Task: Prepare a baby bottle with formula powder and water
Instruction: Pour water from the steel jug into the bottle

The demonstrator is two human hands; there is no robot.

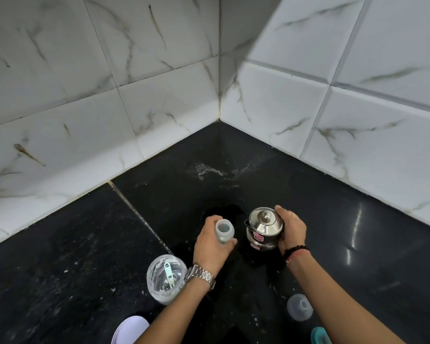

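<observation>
Bottle (224, 230), translucent grey and open at the top, sits in the left hand (212, 247) with the fingers (209, 223) curled round its far side and the thumb pressed to its lower near side, so the hand is clamped on it; it stands upright or nearly so, just above or on the black countertop (358, 244), though whether its base touches I cannot tell. A metal watch (200, 276) circles that wrist; the bare forearm runs down to the bottom edge. Just beside the bottle, to its right and apart from it, stands a small steel kettle (265, 229) with a knobbed lid and a pink label on its belly; the right hand (292, 230) wraps its right side, fingertips on the lid's far rim, closed around the vessel; a dark bead bracelet and a reddish thread (297, 252) sit at that wrist. Near the left forearm, a clear round jar (164, 278) stands open with a pale green scoop (168, 273) inside and white powder at its bottom. A clear domed bottle cap (300, 307) lies near the right forearm; a white lid (129, 330) and a teal object (319, 336) show at the bottom edge; white marbled tiles (85, 108) meet in the corner behind.
</observation>
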